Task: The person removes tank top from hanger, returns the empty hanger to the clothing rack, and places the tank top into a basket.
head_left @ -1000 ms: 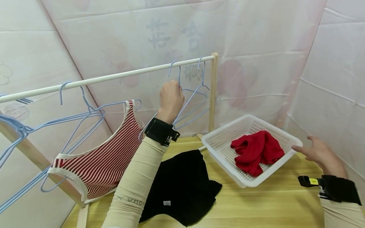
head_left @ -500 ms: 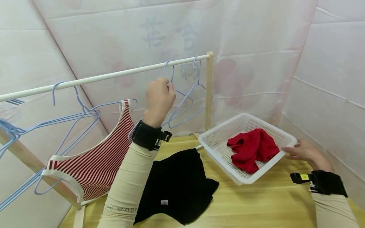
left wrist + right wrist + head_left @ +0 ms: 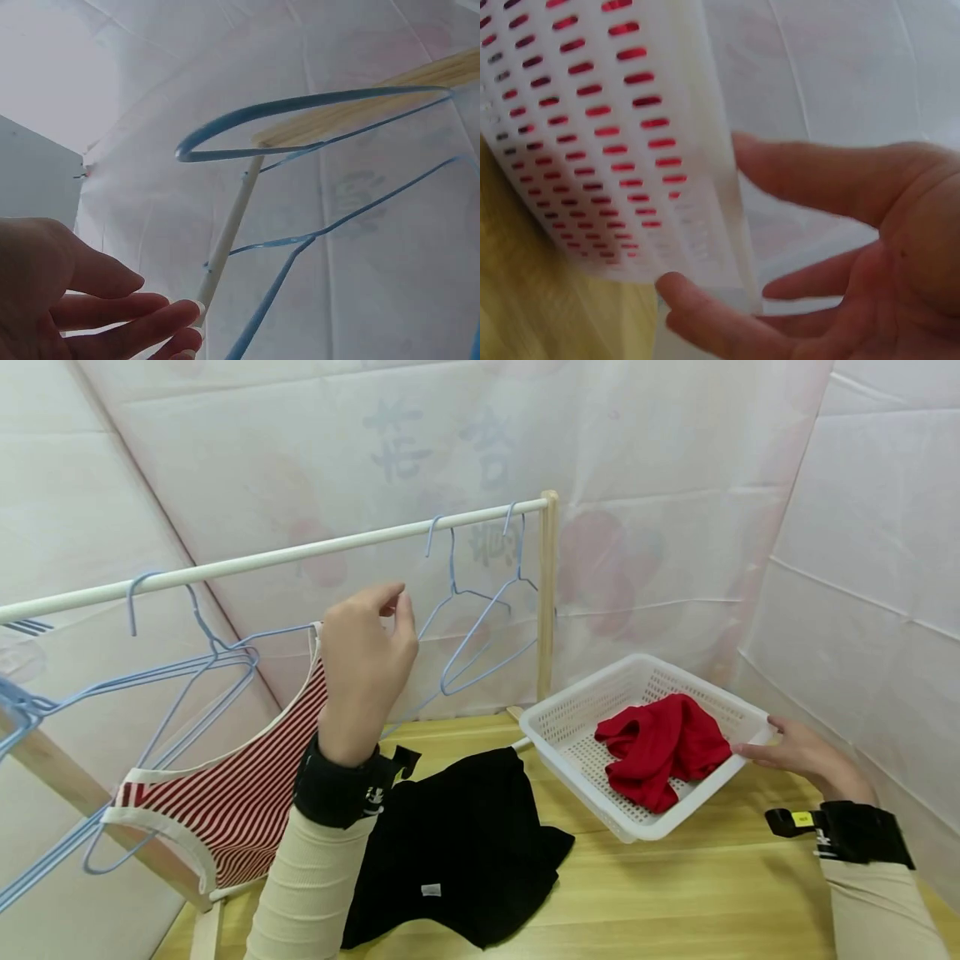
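Red-and-cream striped top, black garment, red cloth, white basket, pale-blue hangers

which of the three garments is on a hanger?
The red-and-cream striped garment with white trim, on a light-blue hanger. The black garment lies on the wooden table; the crumpled red garment is in the white perforated plastic basket.

The white perforated basket (crumpled red cloth inside) sits upright on the table.

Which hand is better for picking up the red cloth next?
Probably the right hand: it's at the rim of the basket, close to the red cloth. The left hand is up near the rack, farther away.
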A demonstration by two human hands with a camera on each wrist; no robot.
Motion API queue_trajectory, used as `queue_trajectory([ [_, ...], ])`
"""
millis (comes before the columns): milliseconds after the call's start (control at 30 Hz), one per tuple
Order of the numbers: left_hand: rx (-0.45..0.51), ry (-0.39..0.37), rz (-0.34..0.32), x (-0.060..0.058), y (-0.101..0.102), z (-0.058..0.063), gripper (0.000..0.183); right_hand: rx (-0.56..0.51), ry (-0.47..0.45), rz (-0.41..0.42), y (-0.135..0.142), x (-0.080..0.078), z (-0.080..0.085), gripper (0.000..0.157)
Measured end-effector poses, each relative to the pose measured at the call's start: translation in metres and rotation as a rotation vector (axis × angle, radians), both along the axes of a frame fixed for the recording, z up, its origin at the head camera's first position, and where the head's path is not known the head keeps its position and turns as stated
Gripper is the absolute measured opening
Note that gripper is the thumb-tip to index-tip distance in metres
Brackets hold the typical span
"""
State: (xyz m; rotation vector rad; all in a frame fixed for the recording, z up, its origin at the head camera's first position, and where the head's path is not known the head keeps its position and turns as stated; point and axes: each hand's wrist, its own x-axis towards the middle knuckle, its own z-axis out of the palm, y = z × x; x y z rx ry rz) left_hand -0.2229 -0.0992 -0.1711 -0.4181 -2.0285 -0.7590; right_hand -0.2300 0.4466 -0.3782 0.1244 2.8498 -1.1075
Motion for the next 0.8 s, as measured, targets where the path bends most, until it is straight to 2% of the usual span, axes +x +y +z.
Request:
queue_trajectory([
  [100, 0.015, 0.023, -0.018, 0.007, -0.006, -0.005, 0.025, 0.070, 0.008, 0.017, 0.006, 0.000, -0.004, 0.103],
  [267, 0.061, 0.029, -0.063, 0.020, -0.015, -0.011, 0.024, 0.136, 0.037, 0.048, 0.014, -0.003, -0.009, 0.106],
  [500, 0.089, 0.081, -0.118, 0.045, -0.021, -0.023, 0.021, 0.162, 0.049, 0.042, 0.017, -0.007, -0.007, 0.108],
  [600, 0.076, 0.108, -0.187, 0.058, -0.021, -0.032, 0.019, 0.145, 0.032, 0.036, 0.018, -0.008, -0.006, 0.109],
  [700, 0.041, 0.070, -0.293, 0.069, -0.020, -0.046, 0.016, 0.136, 0.023, 0.029, 0.018, -0.009, -0.005, 0.111],
  [800, -0.018, -0.036, -0.368, 0.074, -0.018, -0.064, 0.013, 0.133, 0.025, 0.027, 0.018, -0.009, -0.006, 0.111],
])
